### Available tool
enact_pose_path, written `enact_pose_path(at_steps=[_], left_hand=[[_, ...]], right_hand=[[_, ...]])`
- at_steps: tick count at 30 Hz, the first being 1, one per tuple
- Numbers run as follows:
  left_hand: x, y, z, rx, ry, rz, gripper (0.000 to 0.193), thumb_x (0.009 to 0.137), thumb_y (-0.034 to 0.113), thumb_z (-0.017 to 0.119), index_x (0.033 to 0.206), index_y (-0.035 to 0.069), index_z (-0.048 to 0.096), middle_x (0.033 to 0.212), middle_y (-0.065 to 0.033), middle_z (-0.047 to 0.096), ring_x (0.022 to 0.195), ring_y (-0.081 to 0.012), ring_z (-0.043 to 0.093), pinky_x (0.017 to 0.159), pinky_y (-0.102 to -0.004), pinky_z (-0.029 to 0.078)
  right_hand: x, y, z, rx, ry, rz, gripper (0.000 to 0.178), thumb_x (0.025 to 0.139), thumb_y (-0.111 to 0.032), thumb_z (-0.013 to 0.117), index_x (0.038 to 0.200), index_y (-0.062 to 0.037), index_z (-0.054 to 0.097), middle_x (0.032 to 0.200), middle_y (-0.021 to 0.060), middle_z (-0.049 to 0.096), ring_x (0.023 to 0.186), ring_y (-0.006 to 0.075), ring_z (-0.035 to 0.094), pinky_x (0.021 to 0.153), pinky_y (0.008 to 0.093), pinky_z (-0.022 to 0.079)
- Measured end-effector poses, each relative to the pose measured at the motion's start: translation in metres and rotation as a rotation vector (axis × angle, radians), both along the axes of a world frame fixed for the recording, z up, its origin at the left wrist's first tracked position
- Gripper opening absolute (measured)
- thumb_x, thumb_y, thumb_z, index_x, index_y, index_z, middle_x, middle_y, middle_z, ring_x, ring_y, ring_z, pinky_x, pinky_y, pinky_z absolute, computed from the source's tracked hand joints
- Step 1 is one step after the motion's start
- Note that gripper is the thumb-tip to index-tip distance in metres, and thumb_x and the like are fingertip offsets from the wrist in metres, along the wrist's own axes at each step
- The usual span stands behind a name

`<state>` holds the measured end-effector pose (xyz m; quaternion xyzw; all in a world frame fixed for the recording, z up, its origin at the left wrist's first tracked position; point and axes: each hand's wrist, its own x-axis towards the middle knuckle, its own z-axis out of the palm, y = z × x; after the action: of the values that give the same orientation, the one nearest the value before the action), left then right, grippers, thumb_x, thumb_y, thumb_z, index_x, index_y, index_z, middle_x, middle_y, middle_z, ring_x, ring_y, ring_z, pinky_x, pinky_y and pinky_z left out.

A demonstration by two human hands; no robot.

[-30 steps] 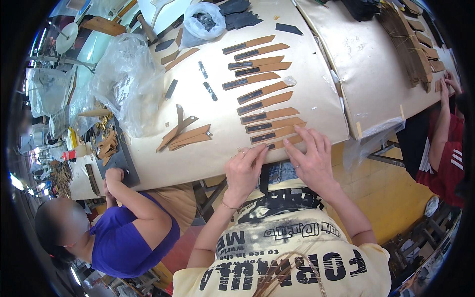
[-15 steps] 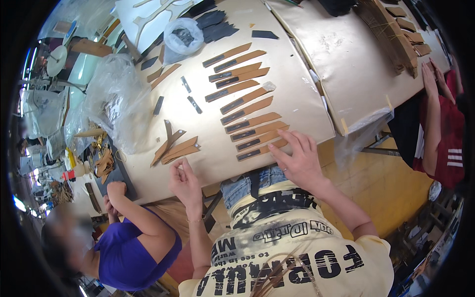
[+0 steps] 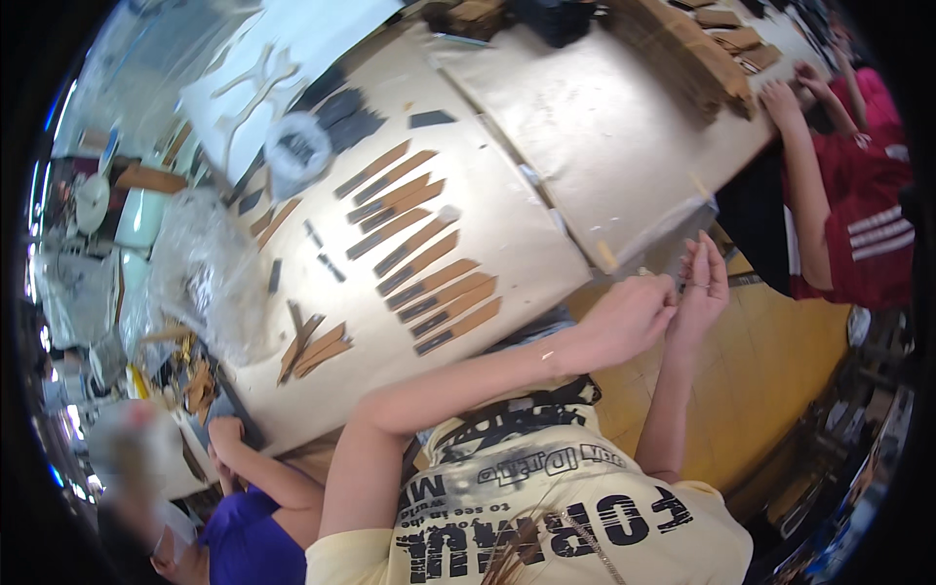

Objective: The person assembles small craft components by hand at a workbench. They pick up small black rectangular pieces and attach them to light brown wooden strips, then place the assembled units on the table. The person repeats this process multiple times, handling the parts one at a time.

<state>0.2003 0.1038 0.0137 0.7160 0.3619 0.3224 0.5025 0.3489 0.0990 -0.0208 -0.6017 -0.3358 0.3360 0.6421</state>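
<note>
1. Currently, on my feed, the left hand (image 3: 643,307) has its fingers curled narrow, close against the right hand (image 3: 700,288), whose fingers stand raised and loosely bent. Blurred; I cannot tell whether either pinches anything.
2. Left forearm crosses the body. Both hands are off the counter (image 3: 522,244), beyond its near edge, above the yellow floor (image 3: 770,327).
3. Step in hand, my reading: something small done hand to hand, not work on the strips.
4. Well left of the hands: a row of brown strips (image 3: 429,254) on the counter, fanned side by side, dark pieces at their left ends. Neither hand touches them.
5. Further left: overlapping loose strips (image 3: 327,351). Above those, a slim dark piece (image 3: 331,267) lies alone.
6. Next move, I judge: handling strips would call for swinging the left arm leftward, fingers coming down lightly to leave the row undisturbed.
</note>
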Motion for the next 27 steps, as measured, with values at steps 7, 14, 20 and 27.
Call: enact_pose_path(at_steps=[7,14,20,27], left_hand=[[0.148,0.036,-0.131,0.551,0.747,-0.3,0.028,0.089,0.013,0.059,0.111,-0.003,0.069,0.132,-0.0158,0.062,0.121,-0.0324,0.058,0.099,-0.0439,0.052],[0.113,0.048,-0.183,0.654,0.943,-0.54,0.039,0.091,0.02,0.056,0.12,-0.003,0.069,0.153,-0.0192,0.043,0.146,-0.0377,0.033,0.121,-0.0511,0.025],[0.12,0.046,-0.158,1.04,0.848,-0.239,0.038,0.09,0.022,0.056,0.117,-0.002,0.07,0.158,-0.0191,0.036,0.151,-0.0335,0.024,0.124,-0.0478,0.021],[0.062,0.018,-0.041,0.405,0.638,-0.507,0.023,0.087,0.019,0.058,0.097,0.001,0.068,0.112,-0.0127,0.069,0.109,-0.0253,0.066,0.113,-0.0486,0.037]], right_hand=[[0.088,-0.036,-0.083,-0.172,0.436,-0.415,0.037,0.102,-0.019,0.056,0.137,-0.0074,0.058,0.102,0.0024,0.058,0.089,0.0108,0.052,0.079,0.0267,0.044],[0.061,-0.01,-0.074,-0.107,0.092,-0.296,0.028,0.103,-0.018,0.057,0.126,-0.0051,0.066,0.095,-0.0006,0.061,0.082,0.0074,0.051,0.076,0.0236,0.044],[0.041,0.02,-0.009,0.061,-0.381,-0.188,0.029,0.105,-0.018,0.057,0.124,0.0025,0.065,0.11,0.008,0.068,0.093,0.013,0.06,0.083,0.0265,0.05],[-0.013,0.033,0.047,0.166,-0.524,-0.105,0.031,0.104,-0.02,0.058,0.124,0.0023,0.066,0.109,0.0098,0.07,0.094,0.0142,0.064,0.086,0.0275,0.05]])
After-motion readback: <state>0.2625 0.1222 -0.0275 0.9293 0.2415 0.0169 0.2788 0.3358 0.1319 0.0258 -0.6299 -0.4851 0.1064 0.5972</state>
